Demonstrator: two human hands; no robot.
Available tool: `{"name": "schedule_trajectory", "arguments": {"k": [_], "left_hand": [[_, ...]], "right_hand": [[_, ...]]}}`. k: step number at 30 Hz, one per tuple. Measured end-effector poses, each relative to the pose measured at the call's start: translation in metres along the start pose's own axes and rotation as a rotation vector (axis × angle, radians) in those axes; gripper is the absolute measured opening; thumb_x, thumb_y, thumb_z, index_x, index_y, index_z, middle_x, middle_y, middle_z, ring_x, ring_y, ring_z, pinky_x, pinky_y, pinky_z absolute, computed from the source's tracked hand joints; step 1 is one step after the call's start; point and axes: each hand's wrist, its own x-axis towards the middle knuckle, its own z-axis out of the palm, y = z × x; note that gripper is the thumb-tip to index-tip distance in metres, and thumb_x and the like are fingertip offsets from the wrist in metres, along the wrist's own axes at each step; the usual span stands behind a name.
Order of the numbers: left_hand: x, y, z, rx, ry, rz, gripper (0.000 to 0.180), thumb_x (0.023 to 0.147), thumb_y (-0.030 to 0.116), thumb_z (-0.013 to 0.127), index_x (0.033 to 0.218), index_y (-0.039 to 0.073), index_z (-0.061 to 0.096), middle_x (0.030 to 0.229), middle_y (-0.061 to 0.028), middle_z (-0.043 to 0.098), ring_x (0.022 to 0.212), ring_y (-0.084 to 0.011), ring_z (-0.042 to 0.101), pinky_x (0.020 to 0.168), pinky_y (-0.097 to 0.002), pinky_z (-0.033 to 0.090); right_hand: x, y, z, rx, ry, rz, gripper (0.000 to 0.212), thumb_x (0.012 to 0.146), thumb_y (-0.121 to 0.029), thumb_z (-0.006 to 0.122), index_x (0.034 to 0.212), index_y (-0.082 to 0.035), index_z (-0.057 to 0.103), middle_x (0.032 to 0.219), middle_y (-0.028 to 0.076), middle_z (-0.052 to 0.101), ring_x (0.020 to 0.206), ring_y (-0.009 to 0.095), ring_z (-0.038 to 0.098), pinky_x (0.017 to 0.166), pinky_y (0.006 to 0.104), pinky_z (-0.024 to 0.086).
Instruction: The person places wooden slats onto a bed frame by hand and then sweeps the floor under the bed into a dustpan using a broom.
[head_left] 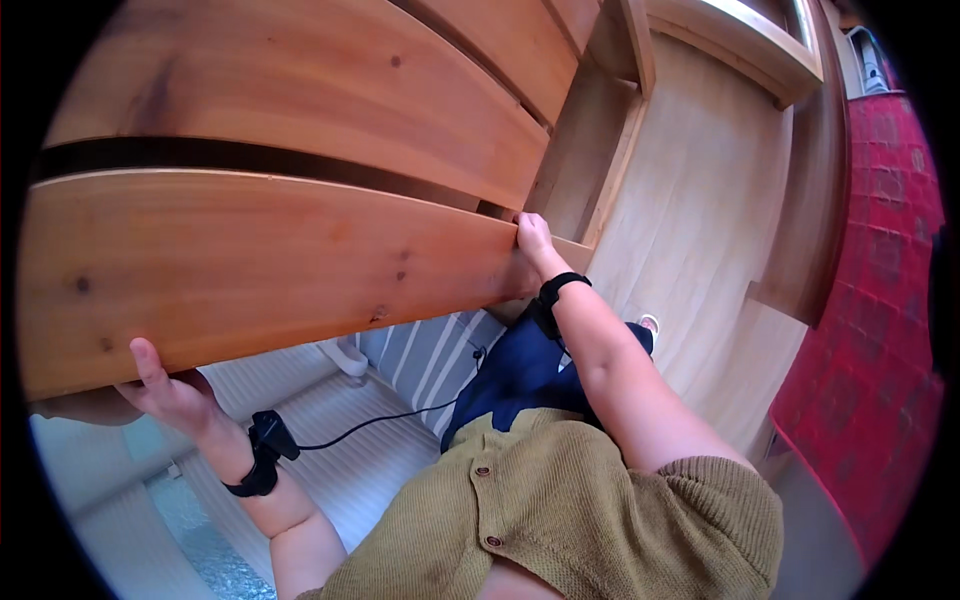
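A wide orange-brown wooden plank with dark knots stretches across the left half of the view. It lies tilted beside other similar boards, a dark gap between them. My left hand holds the plank's near edge at the left end, thumb over the top face and fingers underneath, mostly hidden. At the plank's right end, my right hand is closed around the corner, its fingertips partly out of sight. Each wrist wears a black strap; a small black device with a cable sits on the left one.
An open wooden frame compartment lies beyond the plank's right end. Pale wood flooring runs along the right, past a wooden furniture edge and a red patterned cloth. Below the plank are a grey striped cushion and white ribbed surface.
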Motion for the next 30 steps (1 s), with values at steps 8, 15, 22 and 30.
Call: {"name": "schedule_trajectory", "arguments": {"k": [8,15,22,30], "left_hand": [[0.003,-0.010,-0.008,-0.063,0.019,0.007,0.056,0.076,0.019,0.062,0.120,-0.002,0.036,0.119,-0.0120,0.044,0.106,-0.0226,0.045,0.092,-0.0347,0.036],[0.006,-0.026,-0.021,-0.042,0.071,0.002,0.051,0.077,0.019,0.061,0.118,-0.002,0.038,0.117,-0.0148,0.045,0.106,-0.0227,0.046,0.095,-0.0342,0.034],[0.007,-0.032,-0.034,-0.047,-0.003,-0.050,0.055,0.078,0.017,0.061,0.122,-0.003,0.035,0.118,-0.0135,0.044,0.106,-0.0226,0.046,0.091,-0.0359,0.039],[0.007,-0.026,-0.033,-0.096,-0.042,-0.099,0.055,0.079,0.018,0.060,0.124,-0.001,0.034,0.119,-0.0125,0.043,0.106,-0.0228,0.046,0.090,-0.0358,0.041]], "right_hand": [[-0.001,-0.004,-0.006,0.011,0.122,0.067,0.043,0.081,-0.035,0.034,0.080,-0.004,0.063,0.088,0.022,0.058,0.089,0.039,0.054,0.078,0.0428,0.041],[-0.002,-0.016,-0.020,-0.066,0.059,0.120,0.042,0.080,-0.034,0.033,0.080,-0.004,0.063,0.089,0.022,0.058,0.089,0.037,0.053,0.078,0.0422,0.041],[-0.001,-0.017,-0.033,-0.159,-0.016,0.067,0.043,0.081,-0.033,0.030,0.083,-0.005,0.062,0.093,0.022,0.057,0.092,0.038,0.052,0.081,0.0424,0.040],[0.000,-0.014,-0.023,-0.124,0.043,0.103,0.040,0.080,-0.032,0.034,0.083,-0.004,0.062,0.088,0.021,0.059,0.089,0.035,0.054,0.076,0.0403,0.041]]}}
